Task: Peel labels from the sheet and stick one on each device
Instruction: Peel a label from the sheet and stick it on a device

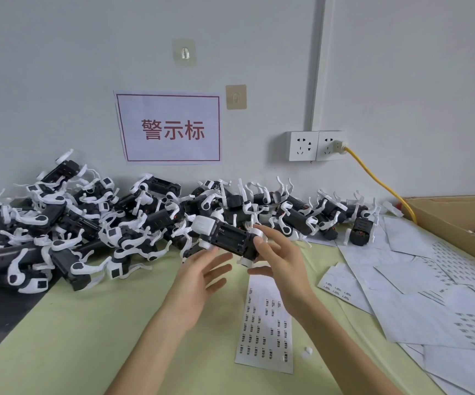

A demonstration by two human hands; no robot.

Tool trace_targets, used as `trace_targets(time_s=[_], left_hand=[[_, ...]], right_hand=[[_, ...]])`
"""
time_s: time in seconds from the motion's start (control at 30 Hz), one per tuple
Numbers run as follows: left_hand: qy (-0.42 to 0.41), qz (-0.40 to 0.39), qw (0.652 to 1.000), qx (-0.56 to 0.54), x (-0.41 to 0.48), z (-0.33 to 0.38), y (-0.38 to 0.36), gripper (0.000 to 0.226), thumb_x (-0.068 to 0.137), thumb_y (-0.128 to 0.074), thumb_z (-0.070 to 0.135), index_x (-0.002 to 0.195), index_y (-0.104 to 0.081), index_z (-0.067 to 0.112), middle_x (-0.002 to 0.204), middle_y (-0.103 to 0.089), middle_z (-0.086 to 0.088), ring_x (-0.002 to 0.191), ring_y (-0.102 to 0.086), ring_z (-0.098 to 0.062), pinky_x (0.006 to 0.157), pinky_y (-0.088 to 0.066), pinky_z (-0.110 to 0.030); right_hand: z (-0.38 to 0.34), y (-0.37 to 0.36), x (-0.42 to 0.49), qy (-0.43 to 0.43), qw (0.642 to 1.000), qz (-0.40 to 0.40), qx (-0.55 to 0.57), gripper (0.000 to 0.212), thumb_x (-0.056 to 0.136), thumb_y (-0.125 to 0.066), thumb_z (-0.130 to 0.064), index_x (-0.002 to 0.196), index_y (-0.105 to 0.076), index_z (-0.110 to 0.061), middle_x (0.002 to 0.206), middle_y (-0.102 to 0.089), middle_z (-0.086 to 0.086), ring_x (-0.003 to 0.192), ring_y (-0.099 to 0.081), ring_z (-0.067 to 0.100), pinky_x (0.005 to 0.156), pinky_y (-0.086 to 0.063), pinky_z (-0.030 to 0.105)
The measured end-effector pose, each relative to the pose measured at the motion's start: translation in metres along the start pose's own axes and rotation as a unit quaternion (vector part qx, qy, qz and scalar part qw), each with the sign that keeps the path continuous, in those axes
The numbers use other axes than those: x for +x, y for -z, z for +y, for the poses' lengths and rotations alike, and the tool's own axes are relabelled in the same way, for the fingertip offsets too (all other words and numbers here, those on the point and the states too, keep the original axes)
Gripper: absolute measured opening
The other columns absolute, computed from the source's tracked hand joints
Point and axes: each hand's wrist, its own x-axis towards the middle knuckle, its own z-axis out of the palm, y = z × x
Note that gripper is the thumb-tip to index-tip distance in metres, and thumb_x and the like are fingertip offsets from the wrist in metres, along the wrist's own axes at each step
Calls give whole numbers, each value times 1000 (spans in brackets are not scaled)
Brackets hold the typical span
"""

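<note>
Device [226,235] – held above mat [93,323], long axis upper-left to lower-right | right hand [277,259] – pinched its right end | left hand [199,277] – fingers spread, beneath | label sheet [264,329] – flat below.

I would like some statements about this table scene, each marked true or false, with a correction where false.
1. The right hand holds a black and white device above the table. True.
2. The left hand grips the label sheet. False: its fingers are spread and hold nothing; the sheet lies flat on the green table.
3. A yellow cable is plugged into the wall socket. True.
4. The pile of devices lies inside the cardboard box. False: it lies on the table along the wall.
</note>
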Motion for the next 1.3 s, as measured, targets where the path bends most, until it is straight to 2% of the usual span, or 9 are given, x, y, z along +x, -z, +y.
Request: trace_targets(time_s=[0.17, 0.23, 0.33, 0.5, 0.67, 0.8, 0.97, 1.1, 1.3], left_hand=[[51, -63, 997, -9, 0, 1, 3, 45, 91, -56, 60, 108, -66, 20, 116, -75, -5, 107, -72, -22, 86, -49, -38], [22, -74, 996, 33, -1, 1, 0, 47, 87, -52, 67, 101, -76, 29, 110, -75, 2, 95, -67, -16, 80, -45, -34], [-34, -58, 997, 32, -5, 2, -3, 50, 86, -56, 64, 112, -78, 27, 105, -74, 5, 77, -52, -11, 69, -38, -29], [-75, -101, 992, 0, -8, -1, -8, 47, 96, -51, 54, 118, -77, 22, 117, -72, -6, 74, -60, -14, 67, -50, -26], [-79, -105, 991, -14, -8, -4, -10, 46, 98, -51, 50, 125, -74, 21, 122, -72, -7, 83, -66, -21, 83, -58, -32], [-59, -104, 992, -34, -9, -7, -11, 43, 96, -57, 47, 123, -75, 18, 115, -74, -8, 79, -67, -21, 83, -59, -32], [-18, -112, 993, -17, -9, -12, -12, 33, 92, -63, 39, 113, -79, 18, 112, -76, -8, 70, -65, -19, 76, -58, -31], [-28, -112, 993, 30, -10, -15, -14, 39, 95, -62, 38, 124, -74, 14, 123, -74, -9, 70, -67, -19, 76, -58, -31], [-18, -90, 996, 8, -7, -15, -11, 42, 91, -67, 37, 123, -73, 10, 116, -76, -10, 68, -69, -21, 72, -59, -32]], right_hand=[[0, -2, 0, -53, 996, -33, 64, 23, 100, -65, -24, 121, -72, -22, 83, -68, 13, 73, -65, 20, 76, -61, 39], [0, -1, 1, -70, 994, -40, 76, 23, 100, -63, -23, 121, -72, -20, 83, -65, 11, 70, -64, 17, 77, -59, 39], [-1, 1, 1, -64, 997, -26, 38, 22, 100, -63, -26, 119, -74, -23, 86, -67, 3, 74, -61, 14, 75, -54, 31], [-1, 1, 1, -11, 998, 9, -58, 25, 101, -60, -29, 121, -74, -33, 81, -68, -22, 68, -53, 1, 62, -45, 17], [0, 5, 2, 42, 976, 31, -212, 30, 98, -62, -44, 127, -69, -42, 104, -58, -13, 84, -53, -6, 74, -37, 10], [2, 1, -1, 78, 975, -45, -205, 33, 100, -63, -32, 131, -66, -42, 125, -60, -25, 118, -57, -2, 87, -41, 14], [2, -1, -3, 77, 980, -56, -176, 38, 101, -61, -17, 126, -65, -45, 120, -68, -29, 112, -62, -4, 87, -43, 8], [2, -2, -4, 75, 984, -34, -161, 36, 99, -64, -18, 128, -68, -38, 116, -72, -24, 103, -67, 0, 83, -46, 9], [2, 0, -2, 89, 982, -38, -163, 30, 97, -68, -15, 119, -75, -34, 119, -71, -25, 119, -60, -8, 91, -44, 10]])
